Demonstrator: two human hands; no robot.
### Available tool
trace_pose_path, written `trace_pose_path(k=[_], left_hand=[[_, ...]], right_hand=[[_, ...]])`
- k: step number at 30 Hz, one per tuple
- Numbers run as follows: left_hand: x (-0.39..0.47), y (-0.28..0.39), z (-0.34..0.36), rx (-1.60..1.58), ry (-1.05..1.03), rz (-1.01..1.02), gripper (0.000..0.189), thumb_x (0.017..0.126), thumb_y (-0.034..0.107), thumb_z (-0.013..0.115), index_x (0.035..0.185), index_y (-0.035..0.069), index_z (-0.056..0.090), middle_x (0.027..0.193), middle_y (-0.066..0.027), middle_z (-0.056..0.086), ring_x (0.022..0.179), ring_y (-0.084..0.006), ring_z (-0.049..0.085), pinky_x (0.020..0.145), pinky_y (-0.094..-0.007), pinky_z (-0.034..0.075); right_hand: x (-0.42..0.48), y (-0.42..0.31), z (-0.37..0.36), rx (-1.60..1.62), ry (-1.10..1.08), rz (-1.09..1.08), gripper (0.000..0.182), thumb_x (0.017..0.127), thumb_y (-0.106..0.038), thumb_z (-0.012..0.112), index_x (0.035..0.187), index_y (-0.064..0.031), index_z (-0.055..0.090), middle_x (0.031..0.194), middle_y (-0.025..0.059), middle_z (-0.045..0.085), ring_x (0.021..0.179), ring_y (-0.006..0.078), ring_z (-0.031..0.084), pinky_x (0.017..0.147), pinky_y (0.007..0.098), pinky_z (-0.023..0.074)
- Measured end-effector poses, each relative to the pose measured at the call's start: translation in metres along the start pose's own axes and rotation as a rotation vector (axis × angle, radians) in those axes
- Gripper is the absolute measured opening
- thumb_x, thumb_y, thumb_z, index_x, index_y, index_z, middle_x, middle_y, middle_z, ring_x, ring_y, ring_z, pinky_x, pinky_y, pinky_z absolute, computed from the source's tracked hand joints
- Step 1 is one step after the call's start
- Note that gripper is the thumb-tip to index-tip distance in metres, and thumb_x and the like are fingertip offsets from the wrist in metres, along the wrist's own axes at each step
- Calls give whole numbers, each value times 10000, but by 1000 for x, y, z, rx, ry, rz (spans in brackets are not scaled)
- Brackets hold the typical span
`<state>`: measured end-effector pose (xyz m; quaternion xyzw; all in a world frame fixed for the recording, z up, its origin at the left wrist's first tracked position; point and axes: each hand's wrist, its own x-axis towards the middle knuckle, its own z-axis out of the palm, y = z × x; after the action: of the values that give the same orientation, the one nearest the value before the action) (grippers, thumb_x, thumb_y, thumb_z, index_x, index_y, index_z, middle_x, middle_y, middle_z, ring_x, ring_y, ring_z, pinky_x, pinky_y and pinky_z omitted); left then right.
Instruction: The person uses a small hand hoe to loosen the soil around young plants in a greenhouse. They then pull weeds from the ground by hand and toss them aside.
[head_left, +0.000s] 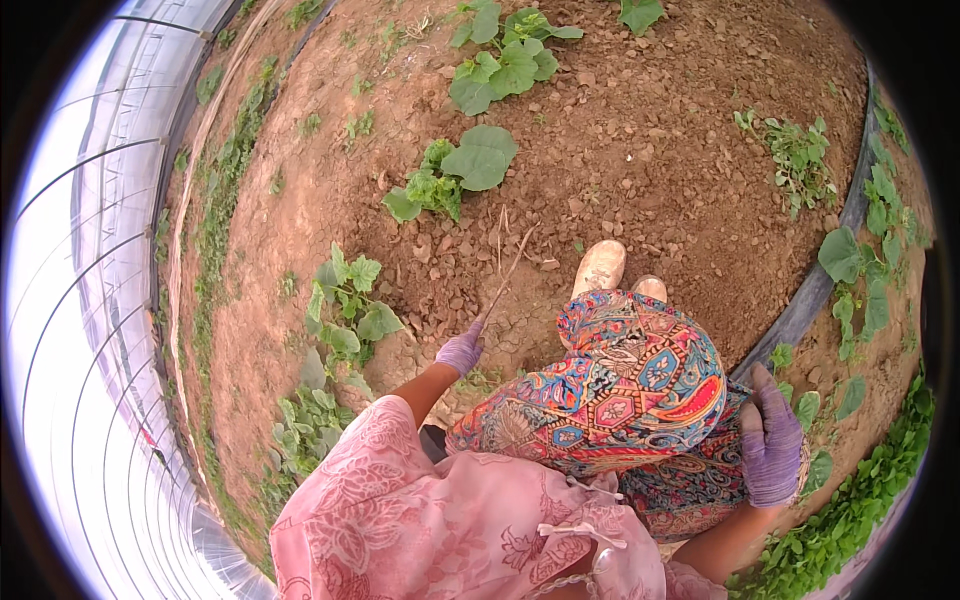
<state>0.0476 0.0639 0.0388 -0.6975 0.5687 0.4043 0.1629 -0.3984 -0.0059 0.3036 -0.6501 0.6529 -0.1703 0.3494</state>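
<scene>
My left hand (462, 350), in a purple knit glove, is closed around the lower end of a thin forked dry stick (511, 271). The stick slants up and away over cracked, cloddy soil. Left of this hand grows a leafy cucurbit plant (349, 300); another young plant (450, 176) with a broad leaf stands beyond the stick's tip. My right hand (770, 439), gloved alike with soiled fingertips, is beside my patterned trousers (637, 382). Its fingers are apart, and I see nothing held in it.
A black hose or pipe (795, 319) curves along the right, with vines (870, 277) past it. Weeds (799, 161) grow at upper right and a dense green row (855, 502) at lower right. Greenhouse film on hoops (82, 300) walls the left. My shoes (602, 262) are on the soil.
</scene>
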Motion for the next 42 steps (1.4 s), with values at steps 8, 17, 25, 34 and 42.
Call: trace_pose_path(k=[8, 17, 25, 34, 42], left_hand=[[-63, -63, 26, 5, -62, -84, 586, 830, 200, 418, 1352, 200, 152, 821, -266, 572, 738, -398, 562, 663, -466, 428], [-65, -72, 5, -115, 140, 45, 562, 817, 211, 454, 1332, 218, 228, 837, -247, 577, 744, -383, 568, 657, -441, 442], [47, 64, -70, -228, 203, 157, 618, 780, 126, 494, 1337, 161, 228, 890, -245, 573, 793, -370, 559, 697, -422, 430], [-39, -39, 24, -19, -78, -23, 643, 794, 143, 471, 1356, 193, 162, 804, -256, 577, 746, -374, 575, 664, -436, 430], [-91, -96, 46, -95, -145, -82, 624, 802, 161, 475, 1349, 196, 176, 893, -268, 567, 843, -384, 564, 718, -443, 430]], right_hand=[[0, 0, 5, -116, -11, -55, 350, 808, -107, 475, 1136, 16, 487, 816, 176, 556, 720, 289, 547, 693, 338, 436], [-11, -5, 4, -66, -94, 139, 399, 827, -132, 458, 1191, 31, 441, 1163, 197, 494, 1071, 273, 472, 914, 340, 351], [-14, -8, 7, -116, -56, -4, 375, 823, -102, 450, 1169, 44, 456, 1079, 204, 534, 986, 273, 519, 860, 341, 384], [-74, -16, -55, -128, -55, -60, 382, 836, -116, 464, 1201, -7, 459, 746, 63, 498, 668, 156, 459, 673, 268, 393], [-130, 54, -100, 100, 213, 347, 407, 853, -171, 466, 1245, -66, 439, 756, -42, 423, 641, 54, 384, 522, 167, 344]])
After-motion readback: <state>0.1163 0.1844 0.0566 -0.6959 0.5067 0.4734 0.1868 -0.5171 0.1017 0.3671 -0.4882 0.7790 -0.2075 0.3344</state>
